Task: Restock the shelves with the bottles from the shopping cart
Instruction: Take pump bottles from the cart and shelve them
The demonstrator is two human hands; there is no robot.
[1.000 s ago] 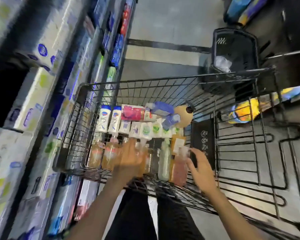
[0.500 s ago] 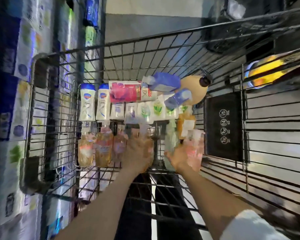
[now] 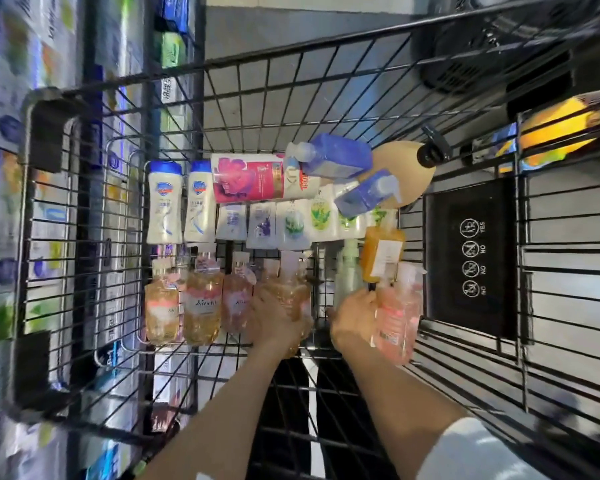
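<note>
While both hands reach into the black wire shopping cart [image 3: 326, 74], the left hand [image 3: 274, 320] curls its fingers round an amber pump bottle [image 3: 293, 292] at lower centre of the frame, and the right hand [image 3: 355, 320] grips a pink pump bottle [image 3: 397, 317] just right of it, thumb and fingers wrapped round its side. Three more amber and pink bottles [image 3: 201, 306] stand in a row left of the held ones; their labels carry a script word too blurred to read. Above them two white bottles with blue caps [image 3: 179, 202] show a blue shield badge, and a pink and white pack [image 3: 257, 176] reads "LUX" (seen sideways). A row of small white pouches [image 3: 291, 223] with leaf prints lies below it. Two blue bottles [image 3: 340, 161] rest on a tan bottle [image 3: 409, 168], and an orange pump bottle [image 3: 381, 254] stands touching the pink one. A black panel [image 3: 471, 258] at the right reads "YES" and "NO" beside round icons. Bare wire floor lies open in the cart's upper half. Shelves [image 3: 21, 98] of boxed goods stand just beside the cart along the left edge.
</note>
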